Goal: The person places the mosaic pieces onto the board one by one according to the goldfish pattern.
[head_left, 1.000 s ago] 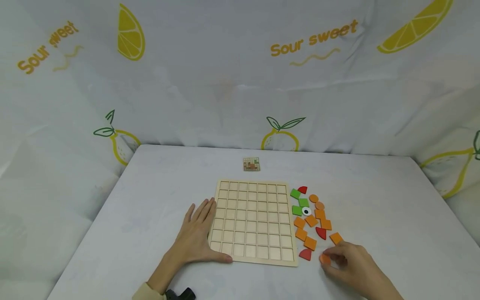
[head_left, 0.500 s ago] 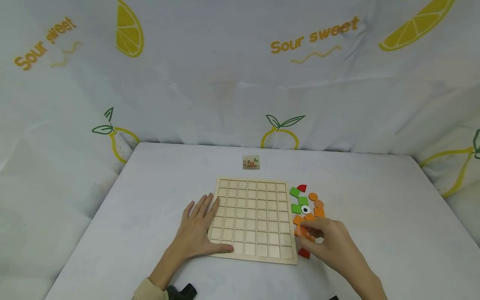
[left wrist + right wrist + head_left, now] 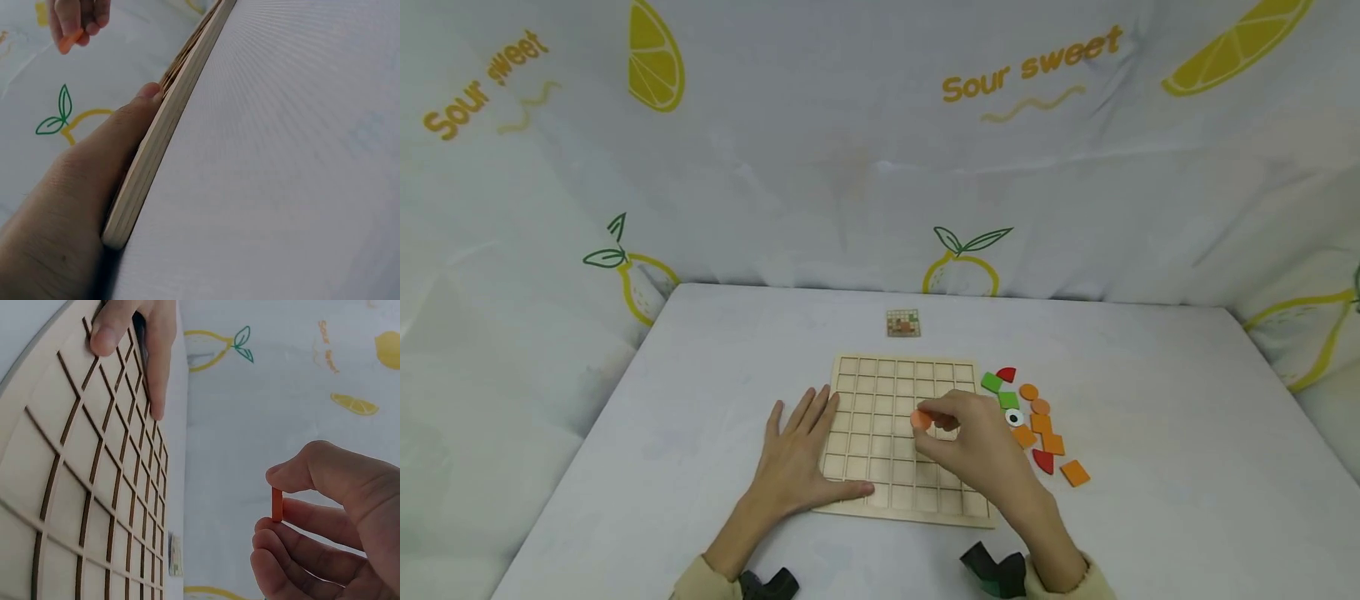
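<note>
A wooden grid board [image 3: 880,450] with square cells lies on the white table. My left hand [image 3: 797,467] rests at its left edge, fingers spread; the thumb lies along the near edge, and the left wrist view shows that thumb [image 3: 119,131] against the board's side. Over the middle of the board, my right hand [image 3: 981,442] pinches an orange disc [image 3: 921,420] between thumb and fingers. The right wrist view shows the disc [image 3: 277,504] edge-on and thin, held above the board. The hand hides part of the board's right side and some pieces beside it.
Right of the board lie loose pieces: green squares [image 3: 1008,401], orange squares [image 3: 1075,473], orange discs [image 3: 1028,392], red quarter-circles [image 3: 1043,461] and a black-and-white eye disc [image 3: 1013,418]. A small patterned card [image 3: 903,323] lies behind the board. A lemon-print cloth [image 3: 820,167] hangs behind the table.
My right hand, pinching the orange disc, has moved left and away from me, from the loose pieces to over the board. My left hand has stayed at the board's left edge.
</note>
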The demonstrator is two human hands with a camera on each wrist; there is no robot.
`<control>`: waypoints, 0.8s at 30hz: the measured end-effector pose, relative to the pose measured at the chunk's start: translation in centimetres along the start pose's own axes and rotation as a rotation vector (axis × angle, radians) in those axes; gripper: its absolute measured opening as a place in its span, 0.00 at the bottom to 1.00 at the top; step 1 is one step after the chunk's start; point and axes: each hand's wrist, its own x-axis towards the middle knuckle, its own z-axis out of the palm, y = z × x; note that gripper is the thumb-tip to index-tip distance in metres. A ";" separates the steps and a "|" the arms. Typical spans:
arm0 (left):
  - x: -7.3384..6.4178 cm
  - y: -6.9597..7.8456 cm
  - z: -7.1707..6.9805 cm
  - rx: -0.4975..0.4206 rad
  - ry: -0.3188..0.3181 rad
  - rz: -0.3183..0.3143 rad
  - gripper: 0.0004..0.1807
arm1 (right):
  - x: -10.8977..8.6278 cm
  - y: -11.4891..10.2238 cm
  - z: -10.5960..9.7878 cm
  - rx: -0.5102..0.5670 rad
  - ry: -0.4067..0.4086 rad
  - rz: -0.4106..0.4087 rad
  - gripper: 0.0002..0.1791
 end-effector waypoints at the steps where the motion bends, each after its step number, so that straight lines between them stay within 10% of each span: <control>1: 0.0 0.0 0.0 -0.001 0.001 -0.002 0.74 | 0.3 -0.2 0.4 0.015 -0.008 -0.005 0.11; 24: -0.1 -0.4 0.2 -0.015 -0.002 0.011 0.74 | 3.4 -1.3 6.8 0.178 -0.081 -0.084 0.07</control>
